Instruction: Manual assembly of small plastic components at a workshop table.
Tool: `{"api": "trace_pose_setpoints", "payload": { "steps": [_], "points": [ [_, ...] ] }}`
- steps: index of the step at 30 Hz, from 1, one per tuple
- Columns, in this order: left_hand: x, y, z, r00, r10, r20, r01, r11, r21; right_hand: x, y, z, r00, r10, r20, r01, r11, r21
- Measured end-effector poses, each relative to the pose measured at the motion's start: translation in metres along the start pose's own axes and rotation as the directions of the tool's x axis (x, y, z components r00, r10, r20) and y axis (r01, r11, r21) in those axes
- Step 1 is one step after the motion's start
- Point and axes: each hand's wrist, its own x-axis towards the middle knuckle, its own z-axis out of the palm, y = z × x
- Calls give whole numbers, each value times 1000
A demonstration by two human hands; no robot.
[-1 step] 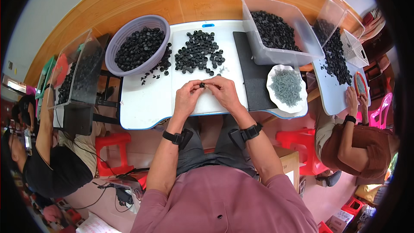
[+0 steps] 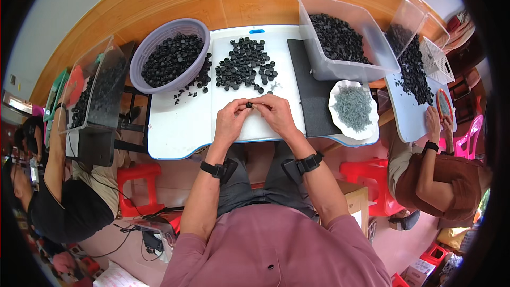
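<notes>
Black part (image 2: 249, 104) is pinched by the left hand (image 2: 228, 121) and the right hand (image 2: 277, 117), both nearly closed, on the wearer's side of the heap of caps (image 2: 244, 64). I suppose two hands meet on it to keep so small a thing steady. Left of the heap stands the purple basket (image 2: 136, 69); well to its right, the white dish (image 2: 333, 94) with grey pieces (image 2: 353, 109), probably placed within easy reach. From my distance, the hands cover most of the part; whether the right also grips a second piece, I cannot tell.
</notes>
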Motion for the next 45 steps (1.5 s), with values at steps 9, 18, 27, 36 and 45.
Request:
{"api": "trace_pose_setpoints", "payload": {
  "steps": [9, 18, 27, 36, 45],
  "points": [
    [-1, 7, -3, 999, -48, -3, 48, 999, 0, 1, -5, -2, 999, -27, 16, 28, 998, -48],
    [-2, 11, -1, 998, -50, -38, 51, 999, 7, 0, -7, -1, 999, -42, 26, 44, 995, -88],
    [-3, 9, -1, 998, -1, -61, 0, 1000, -11, -1, -12, 2, 969, -248, -2, 244, 952, -184],
    [-3, 8, 2, 996, 27, -81, -24, 999, 34, -5, -8, 7, 895, -447, 12, 402, 793, -457],
    [-1, 16, -5, 996, -87, 10, 86, 996, 32, -6, -13, 11, 857, -514, 25, 431, 690, -581]
  ]
}}
